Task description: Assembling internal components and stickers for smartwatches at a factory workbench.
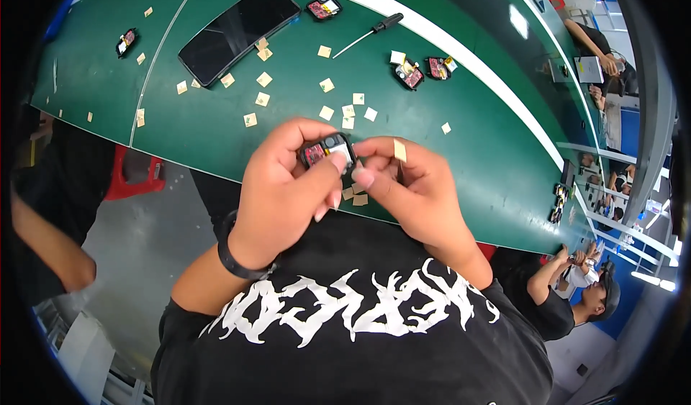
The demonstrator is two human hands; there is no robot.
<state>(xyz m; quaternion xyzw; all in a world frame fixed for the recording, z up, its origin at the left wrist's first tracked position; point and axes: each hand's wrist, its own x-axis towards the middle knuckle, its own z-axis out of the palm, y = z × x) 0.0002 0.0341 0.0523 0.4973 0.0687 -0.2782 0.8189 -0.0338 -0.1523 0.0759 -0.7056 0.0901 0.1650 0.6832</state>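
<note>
My left hand grips a small black electronic device in front of my chest, its thumb pressing on a pale silver block inside. The open casing shows a red circuit board and a round grey part. My right hand pinches at the device's right edge with thumb and forefinger; the exact contact is partly hidden. A cream adhesive square sits on the right forefinger. More cream squares lie at the table edge beneath my hands.
On the green table lie scattered cream squares, a large black phone, a screwdriver and open devices. Another device lies far left. A person works at the right; a bare arm shows at left.
</note>
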